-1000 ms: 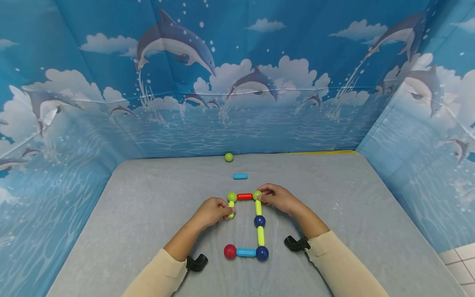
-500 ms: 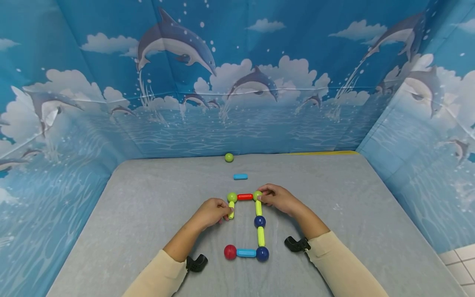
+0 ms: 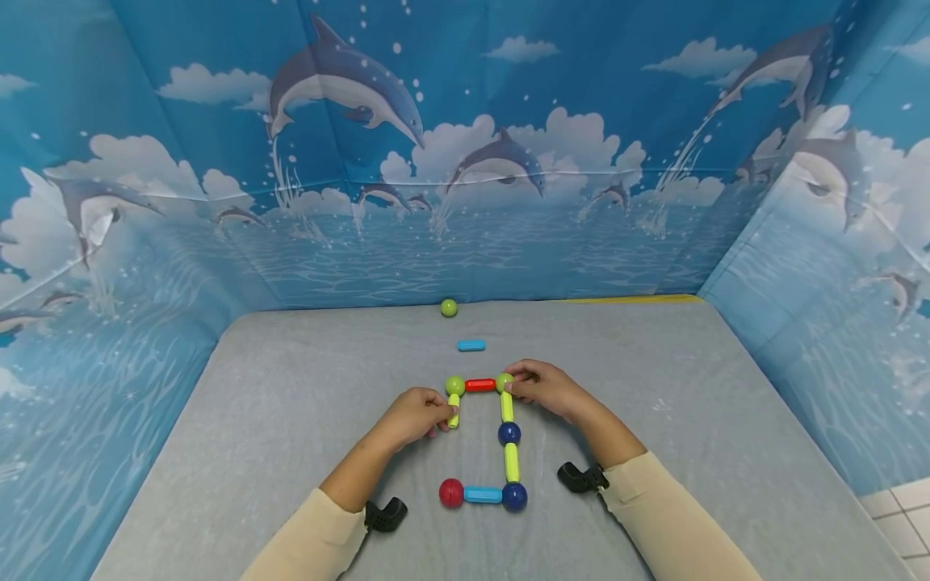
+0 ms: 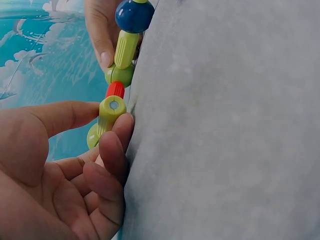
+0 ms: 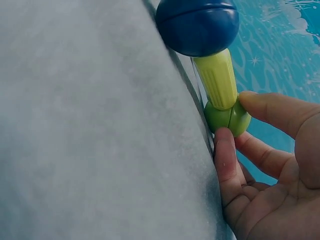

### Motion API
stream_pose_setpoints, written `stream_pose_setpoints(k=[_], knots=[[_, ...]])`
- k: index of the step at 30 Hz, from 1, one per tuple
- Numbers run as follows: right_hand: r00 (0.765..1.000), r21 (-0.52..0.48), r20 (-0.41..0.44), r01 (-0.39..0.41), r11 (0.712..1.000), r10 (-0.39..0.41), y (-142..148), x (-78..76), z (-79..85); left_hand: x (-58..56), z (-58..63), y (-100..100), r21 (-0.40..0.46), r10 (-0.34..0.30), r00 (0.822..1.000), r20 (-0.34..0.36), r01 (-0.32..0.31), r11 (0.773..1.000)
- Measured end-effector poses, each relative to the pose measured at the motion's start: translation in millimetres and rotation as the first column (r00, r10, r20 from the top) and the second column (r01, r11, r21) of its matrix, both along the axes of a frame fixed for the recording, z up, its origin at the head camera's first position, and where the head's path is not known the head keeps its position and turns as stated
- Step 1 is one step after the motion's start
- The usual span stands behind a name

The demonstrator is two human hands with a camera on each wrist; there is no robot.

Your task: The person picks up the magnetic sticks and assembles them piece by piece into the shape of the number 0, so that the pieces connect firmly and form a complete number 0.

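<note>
On the grey cloth lies a frame of magnetic rods and balls, open at its lower left side. My left hand (image 3: 416, 416) pinches a yellow-green rod (image 4: 105, 120) between thumb and fingers; its far end meets a green ball (image 3: 454, 386). A red rod (image 3: 479, 385) links that ball to a second green ball (image 5: 227, 120), which my right hand (image 3: 545, 389) pinches. Down the right side run two yellow-green rods with a blue ball (image 3: 509, 433) between them. At the near side, a blue rod (image 3: 483, 495) joins another blue ball (image 3: 514, 496) to a red ball (image 3: 451, 493).
Beyond the frame lie a loose blue rod (image 3: 471, 345) and, near the far table edge, a loose green ball (image 3: 449, 307). A dolphin-print curtain (image 3: 465, 202) hangs behind the grey table (image 3: 291, 355). Black straps with mounts (image 3: 581, 477) sit at both wrists.
</note>
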State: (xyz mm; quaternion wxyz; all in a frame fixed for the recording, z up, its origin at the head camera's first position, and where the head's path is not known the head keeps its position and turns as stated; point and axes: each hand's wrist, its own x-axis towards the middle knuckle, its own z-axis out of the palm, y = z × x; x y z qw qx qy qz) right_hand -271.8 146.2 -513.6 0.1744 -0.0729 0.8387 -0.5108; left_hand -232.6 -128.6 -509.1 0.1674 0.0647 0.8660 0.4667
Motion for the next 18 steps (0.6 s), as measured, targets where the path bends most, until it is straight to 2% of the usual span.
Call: stream_pose_setpoints(k=[9,13,18], knots=[[0.996,0.000,-0.073,0.061,0.998,-0.060,-8.7,1.1,4.5,3.2,3.6,0.1,-0.005,0.008,1.000,-0.007,-0.008,1.000],[0.994,-0.015,-0.105,0.037,0.999,-0.039,-14.8,0.1,6.0,3.1,3.2,0.1,-0.007,0.008,1.000,-0.006,-0.008,1.000],[0.994,0.004,-0.106,0.012,1.000,-0.011,-17.2,-1.2,6.9,2.4,1.2,1.0,-0.007,0.008,1.000,-0.002,-0.008,1.000]])
